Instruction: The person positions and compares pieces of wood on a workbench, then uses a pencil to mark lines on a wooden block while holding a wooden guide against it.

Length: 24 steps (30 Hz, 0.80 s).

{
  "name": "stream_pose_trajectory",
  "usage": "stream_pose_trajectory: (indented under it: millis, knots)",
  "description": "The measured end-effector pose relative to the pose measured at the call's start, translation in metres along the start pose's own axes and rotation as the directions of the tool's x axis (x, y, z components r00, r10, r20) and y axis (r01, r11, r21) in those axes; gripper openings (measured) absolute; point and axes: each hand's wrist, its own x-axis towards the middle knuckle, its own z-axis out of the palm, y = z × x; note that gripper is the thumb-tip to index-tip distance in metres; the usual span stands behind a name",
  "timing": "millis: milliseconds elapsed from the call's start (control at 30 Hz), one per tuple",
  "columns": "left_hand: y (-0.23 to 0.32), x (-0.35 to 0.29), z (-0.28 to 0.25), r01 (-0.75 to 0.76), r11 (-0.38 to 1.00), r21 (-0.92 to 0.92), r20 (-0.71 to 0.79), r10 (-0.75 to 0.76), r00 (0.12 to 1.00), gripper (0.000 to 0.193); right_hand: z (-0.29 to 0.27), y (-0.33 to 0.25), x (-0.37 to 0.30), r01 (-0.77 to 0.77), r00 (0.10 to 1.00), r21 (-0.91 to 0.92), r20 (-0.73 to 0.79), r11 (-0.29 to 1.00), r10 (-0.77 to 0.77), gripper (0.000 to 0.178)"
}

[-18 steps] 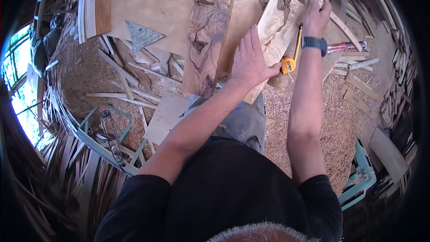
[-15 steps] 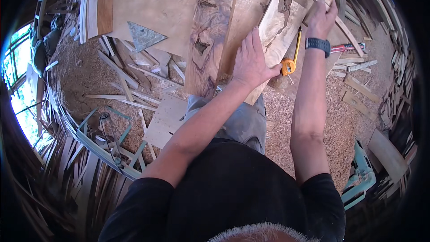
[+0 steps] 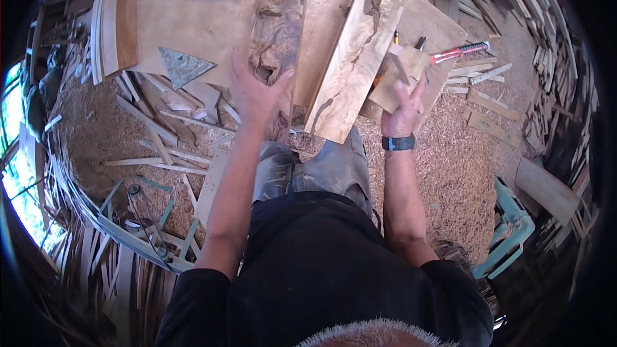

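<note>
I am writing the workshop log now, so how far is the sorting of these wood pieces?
Done: the pale slab lies flat on the workbench. In hand: the left hand rests on the dark figured board, and the right hand holds a small wood block. Left: many offcuts lie scattered on the sawdust floor.

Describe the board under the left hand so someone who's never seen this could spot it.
Start from the big pale wooden slab at the top of the head view. Two boards lie on its near edge; take the left one, the dark figured board, with the left hand on its near end. Unlike the pale cracked board to its right, it is dark brown with swirling grain.
</note>
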Motion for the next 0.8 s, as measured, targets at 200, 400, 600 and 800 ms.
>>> stream_pose_trajectory:
  millis: [200, 400, 600, 800]
  knots:
    - [-0.035, 0.025, -0.004, 0.321, 0.752, -0.576, 0.527, 0.042, 0.849, 0.081, 0.005, -0.005, 0.001, -0.045, 0.996, 0.011, 0.075, 0.999, 0.044, 0.089]
    - [-0.042, 0.022, 0.004, 0.261, 0.766, -0.588, 0.523, 0.113, 0.845, 0.072, -0.003, -0.004, -0.003, -0.113, 0.987, -0.016, 0.116, 0.994, 0.114, 0.087]
    - [-0.056, 0.02, 0.016, 0.234, 0.828, -0.51, 0.48, 0.048, 0.876, 0.071, -0.001, -0.008, -0.002, -0.14, 0.985, -0.06, 0.097, 0.988, 0.146, 0.086]
    - [-0.063, 0.017, 0.003, 0.256, 0.825, -0.504, 0.454, 0.001, 0.891, 0.078, 0.001, -0.027, -0.005, 0.142, 0.984, -0.404, 0.159, 0.904, -0.083, 0.086]
